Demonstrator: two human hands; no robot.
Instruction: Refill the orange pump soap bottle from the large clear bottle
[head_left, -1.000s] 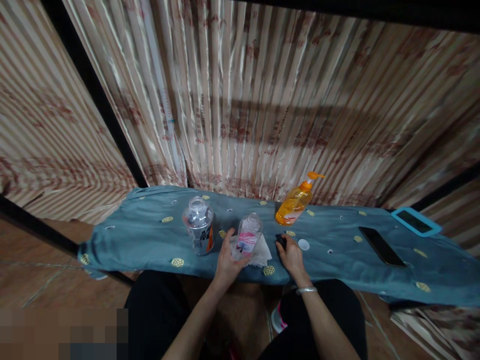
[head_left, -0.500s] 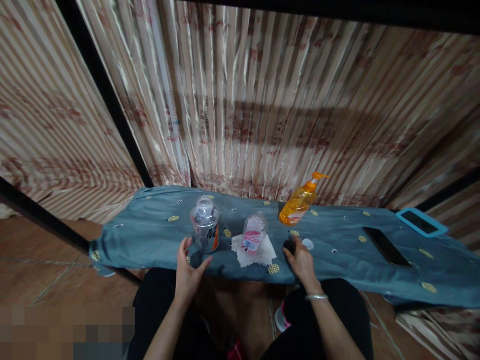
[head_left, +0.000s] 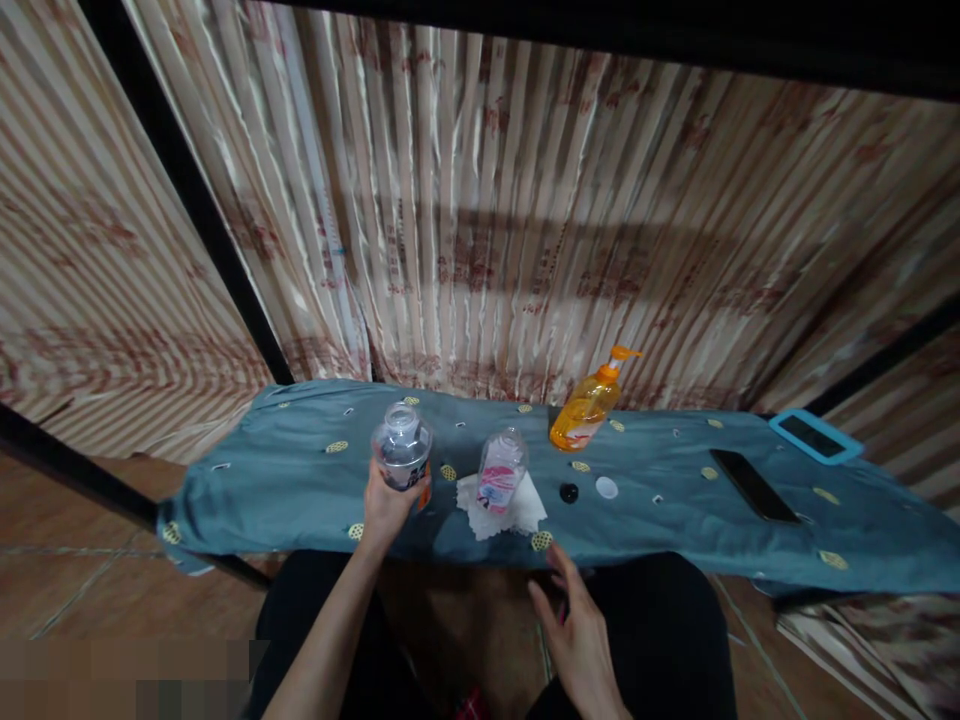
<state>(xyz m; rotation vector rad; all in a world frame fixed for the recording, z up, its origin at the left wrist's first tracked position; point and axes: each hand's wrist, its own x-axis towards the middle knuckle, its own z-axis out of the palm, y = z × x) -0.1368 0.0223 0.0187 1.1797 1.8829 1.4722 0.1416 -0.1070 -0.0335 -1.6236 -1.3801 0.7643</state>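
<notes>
My left hand (head_left: 388, 510) is wrapped round a clear plastic bottle (head_left: 403, 445) with no cap and a black and orange label; it stands upright at the left. My right hand (head_left: 576, 622) is empty, its fingers apart, near the table's front edge. Between the hands, a smaller clear bottle with a pink label (head_left: 501, 472) stands on a white paper towel (head_left: 531, 508). To its right lie a black cap (head_left: 569, 493) and a round white cap (head_left: 607, 487).
An orange pump bottle (head_left: 586, 410) stands at the back. On the right lie a dark phone (head_left: 754, 486) and a blue-framed tablet (head_left: 816, 436). A teal patterned cloth (head_left: 300, 500) covers the table; a pleated curtain (head_left: 480, 250) hangs behind it.
My left hand has closed round the clear bottle. My right hand has let go of the black cap, leaving it on the cloth, and has drawn back toward me.
</notes>
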